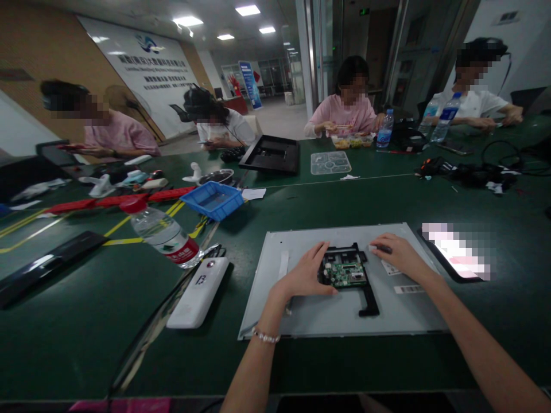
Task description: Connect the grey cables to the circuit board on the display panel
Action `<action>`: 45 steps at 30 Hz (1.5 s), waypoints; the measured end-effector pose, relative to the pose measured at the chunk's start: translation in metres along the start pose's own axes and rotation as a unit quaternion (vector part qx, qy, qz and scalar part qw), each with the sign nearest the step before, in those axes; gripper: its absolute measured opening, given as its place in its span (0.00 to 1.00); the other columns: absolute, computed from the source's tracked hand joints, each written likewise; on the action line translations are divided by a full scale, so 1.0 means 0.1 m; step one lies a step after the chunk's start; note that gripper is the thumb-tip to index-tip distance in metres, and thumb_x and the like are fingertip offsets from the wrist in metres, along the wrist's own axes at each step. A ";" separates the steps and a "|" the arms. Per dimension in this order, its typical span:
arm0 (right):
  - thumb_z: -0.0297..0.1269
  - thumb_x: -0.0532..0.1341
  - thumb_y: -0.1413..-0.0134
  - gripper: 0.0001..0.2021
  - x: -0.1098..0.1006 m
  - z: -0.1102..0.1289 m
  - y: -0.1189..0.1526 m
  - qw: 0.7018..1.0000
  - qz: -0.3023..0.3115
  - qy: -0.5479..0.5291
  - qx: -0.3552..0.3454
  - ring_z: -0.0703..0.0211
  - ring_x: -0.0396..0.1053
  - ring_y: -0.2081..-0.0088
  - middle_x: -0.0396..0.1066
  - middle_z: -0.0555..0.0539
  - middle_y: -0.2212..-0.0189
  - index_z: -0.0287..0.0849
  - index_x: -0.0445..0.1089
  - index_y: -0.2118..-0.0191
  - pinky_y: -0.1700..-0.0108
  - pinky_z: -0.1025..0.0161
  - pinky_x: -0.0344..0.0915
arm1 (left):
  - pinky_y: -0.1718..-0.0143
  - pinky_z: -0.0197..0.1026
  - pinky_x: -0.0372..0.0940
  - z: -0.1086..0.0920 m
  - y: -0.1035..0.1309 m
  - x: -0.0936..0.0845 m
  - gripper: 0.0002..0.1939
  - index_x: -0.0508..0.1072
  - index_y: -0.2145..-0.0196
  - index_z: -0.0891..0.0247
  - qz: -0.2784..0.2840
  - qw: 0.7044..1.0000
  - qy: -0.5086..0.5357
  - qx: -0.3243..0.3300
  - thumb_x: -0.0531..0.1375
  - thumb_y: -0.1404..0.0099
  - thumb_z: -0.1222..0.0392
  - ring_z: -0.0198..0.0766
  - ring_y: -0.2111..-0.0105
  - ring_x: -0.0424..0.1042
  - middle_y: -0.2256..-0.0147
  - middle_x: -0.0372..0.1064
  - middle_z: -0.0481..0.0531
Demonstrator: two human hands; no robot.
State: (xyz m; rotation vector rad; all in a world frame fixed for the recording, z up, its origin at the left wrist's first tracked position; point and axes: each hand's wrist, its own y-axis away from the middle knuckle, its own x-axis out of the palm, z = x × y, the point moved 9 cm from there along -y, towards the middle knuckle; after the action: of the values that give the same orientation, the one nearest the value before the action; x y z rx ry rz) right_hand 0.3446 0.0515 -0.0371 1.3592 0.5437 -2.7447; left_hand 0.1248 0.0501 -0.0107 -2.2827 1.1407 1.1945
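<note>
A grey flat display panel [267, 310] lies on the green table before me. On it sits a black plastic frame [369, 298] with a green circuit board [346, 274] inside. My left hand [303, 274] spans the frame's left side, fingers at its upper edge and thumb by the lower edge, closed around it. Just right of the frame, my right hand [398, 252] is closed in a pinch above the panel. A small dark piece [384, 249] shows between its fingers; its kind is unclear. White labels [408, 289] lie on the panel below that hand.
Right of the panel lies a lit phone [456, 252]. To the left are a white power bank [200, 292], a water bottle [163, 232], a blue tray [213, 201] and a long black bar [47, 264]. A black casing [271, 155] lies farther back. Several people sit across the table.
</note>
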 end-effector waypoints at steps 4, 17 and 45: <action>0.36 0.56 0.45 0.10 0.03 -0.01 0.00 1.000 0.009 0.015 -0.009 0.55 0.68 0.60 0.70 0.46 0.61 0.47 0.71 0.59 0.57 0.58 0.65 | 0.39 0.54 0.41 0.02 -0.01 0.01 0.58 0.33 0.36 0.60 0.000 1.000 -0.002 -0.001 0.64 0.53 0.40 0.56 0.38 0.36 0.36 0.30 0.58; 0.41 0.56 0.45 0.14 0.01 0.03 0.04 0.997 0.019 0.076 -0.021 0.53 0.66 0.55 0.69 0.44 0.56 0.46 0.69 0.54 0.55 0.55 0.65 | 0.39 0.52 0.41 0.01 0.00 0.01 0.59 0.33 0.36 0.61 0.000 1.000 -0.018 -0.004 0.64 0.54 0.40 0.53 0.37 0.36 0.36 0.31 0.59; 0.30 0.55 0.44 0.09 0.08 0.91 -0.31 0.968 -0.007 0.200 -0.149 0.55 0.69 0.57 0.73 0.45 0.60 0.43 0.73 0.61 0.54 0.58 0.63 | 0.39 0.52 0.41 0.04 0.00 0.03 0.59 0.34 0.37 0.61 -0.016 1.000 -0.023 0.010 0.64 0.54 0.39 0.53 0.38 0.37 0.36 0.32 0.59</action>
State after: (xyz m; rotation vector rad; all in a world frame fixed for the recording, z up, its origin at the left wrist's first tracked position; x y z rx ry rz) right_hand 0.2645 0.0520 0.0169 1.8283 0.9390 -2.2715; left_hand 0.1233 0.0515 -0.0156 -2.2381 1.0903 1.2114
